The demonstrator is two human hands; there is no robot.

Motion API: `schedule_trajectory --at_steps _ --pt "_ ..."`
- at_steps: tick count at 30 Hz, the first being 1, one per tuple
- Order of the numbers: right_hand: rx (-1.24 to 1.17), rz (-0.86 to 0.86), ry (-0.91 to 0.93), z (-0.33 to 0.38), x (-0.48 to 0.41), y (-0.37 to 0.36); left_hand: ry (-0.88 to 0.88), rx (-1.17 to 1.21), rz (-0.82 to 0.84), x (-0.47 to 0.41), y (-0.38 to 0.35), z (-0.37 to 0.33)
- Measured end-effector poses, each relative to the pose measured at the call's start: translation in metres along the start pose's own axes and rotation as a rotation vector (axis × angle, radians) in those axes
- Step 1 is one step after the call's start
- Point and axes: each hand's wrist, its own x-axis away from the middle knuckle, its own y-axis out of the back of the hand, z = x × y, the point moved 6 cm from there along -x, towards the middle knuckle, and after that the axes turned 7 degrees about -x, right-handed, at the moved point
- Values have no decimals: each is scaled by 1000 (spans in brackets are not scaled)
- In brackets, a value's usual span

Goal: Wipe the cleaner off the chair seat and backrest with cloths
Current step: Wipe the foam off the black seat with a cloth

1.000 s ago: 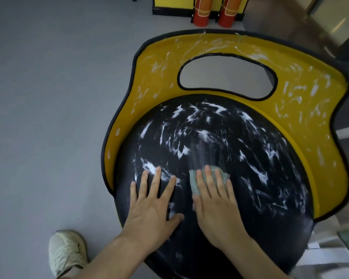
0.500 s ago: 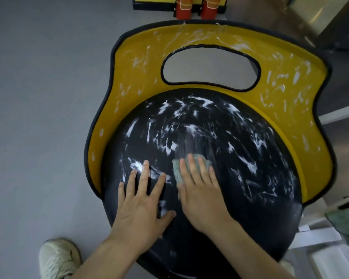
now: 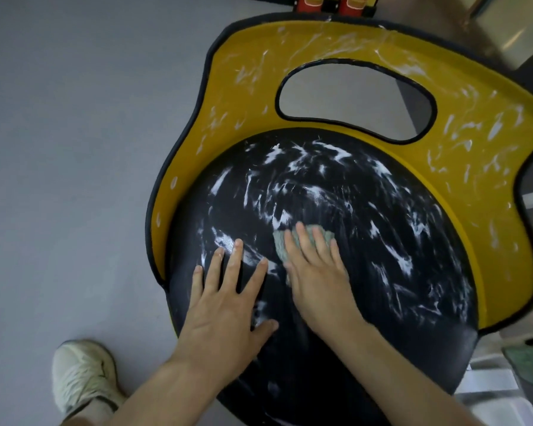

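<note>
Now the small grey-green cloth [image 3: 280,245] lies flat on the black chair seat [image 3: 382,302], a little to the left of the seat's middle, and most of it is covered by the right hand [image 3: 317,281]. This hand presses on the cloth with straight fingers that lie close together; it does not curl around the cloth, and only the far edge and the left edge of the cloth show past the fingertips. Just beside it, the left hand [image 3: 225,309] rests directly on the seat with the palm down and the fingers spread wide and straight, and it holds nothing. Its thumb points toward the right wrist, but the two hands are not touching. White cleaner [image 3: 220,181] lies in streaks and smears over most of the seat, thicker on the far half and on the right side, and some of it is under the left fingertips. Behind and around the seat rises the yellow backrest [image 3: 243,96] with a dark border, and it also carries thin white streaks, mainly along the top and on the right wing. An oval opening [image 3: 351,99] is cut in its middle, and the grey floor [image 3: 74,149] shows through it. By the near left of the chair, a pale shoe [image 3: 80,376] stands on the floor. At the top edge, behind the backrest, the bottoms of two red-orange cylinders [image 3: 313,3] are visible. At the lower right edge there is a greenish fabric piece [image 3: 530,364] on a white frame [image 3: 490,382], too blurred to tell more.
</note>
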Motion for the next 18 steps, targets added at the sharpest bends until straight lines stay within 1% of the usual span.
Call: schedule_trajectory --at_steps 3,5,7,11,13,15,18 --pt "-69 27 -76 -4 -68 17 5 -12 30 0 0 -2" --pt "-82 28 -86 0 -81 22 9 -9 50 -1 0 -2" --pt "-102 27 -78 3 -60 19 10 -15 55 0 1 -3" --pt "-84 60 14 10 26 2 7 5 53 1 2 -3" --pt "-67 81 42 6 42 -7 8 11 53 1 2 -2" --pt "-51 76 55 4 33 -5 15 16 43 1 3 -2" --pt "-65 46 32 0 -22 8 12 15 40 1 3 -4"
